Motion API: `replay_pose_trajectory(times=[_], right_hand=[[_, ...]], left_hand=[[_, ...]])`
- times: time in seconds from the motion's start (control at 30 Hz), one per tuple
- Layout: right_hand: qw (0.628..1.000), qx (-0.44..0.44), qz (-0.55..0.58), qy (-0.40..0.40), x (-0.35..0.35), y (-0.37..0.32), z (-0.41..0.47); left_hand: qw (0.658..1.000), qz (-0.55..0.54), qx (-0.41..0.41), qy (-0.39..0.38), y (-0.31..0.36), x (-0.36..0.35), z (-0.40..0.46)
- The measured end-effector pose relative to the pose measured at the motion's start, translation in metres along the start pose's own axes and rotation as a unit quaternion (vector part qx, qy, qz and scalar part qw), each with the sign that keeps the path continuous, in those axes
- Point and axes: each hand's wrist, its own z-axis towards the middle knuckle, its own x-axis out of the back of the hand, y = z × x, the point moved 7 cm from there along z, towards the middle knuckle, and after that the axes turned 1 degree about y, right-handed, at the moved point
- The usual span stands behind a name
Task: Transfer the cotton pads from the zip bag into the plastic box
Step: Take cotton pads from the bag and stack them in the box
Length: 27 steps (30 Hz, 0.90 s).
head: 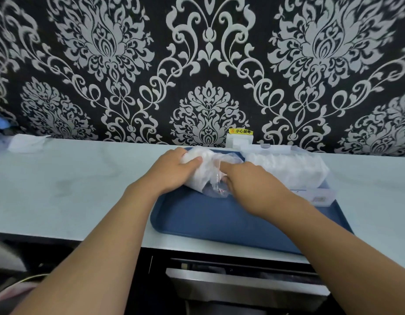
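A clear zip bag (205, 171) stuffed with white cotton pads lies on the far part of a blue tray (219, 219). My left hand (172, 170) grips the bag's far left end, thumb on top. My right hand (247, 180) has its fingers pushed into the bag's open mouth, so the fingertips are hidden by crumpled plastic. To the right, a clear plastic box (288, 169) lies on the tray, packed with white cotton pads, its lid (274, 149) raised at the back.
The tray sits on a pale countertop (72, 185) against a black and silver patterned wall. A white socket with a yellow warning label (240, 138) stands behind the tray. A white tissue (26, 143) lies far left. A drawer (242, 283) stands open below the counter edge.
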Motion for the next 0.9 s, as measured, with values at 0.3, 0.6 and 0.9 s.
replay_pose_trajectory(times=[0.3, 0.6, 0.9], right_hand=[[0.995, -0.001, -0.096, -0.014, 0.007, -0.012, 0.004], [0.993, -0.052, -0.101, -0.013, 0.01, -0.011, 0.015], [0.988, 0.055, -0.094, 0.113, 0.028, -0.017, 0.011]], left_hand=[[0.997, -0.071, 0.001, -0.042, -0.001, -0.004, 0.0], [0.997, 0.027, -0.03, -0.062, 0.012, -0.01, -0.009], [0.999, 0.045, 0.003, 0.017, 0.001, 0.006, 0.001]])
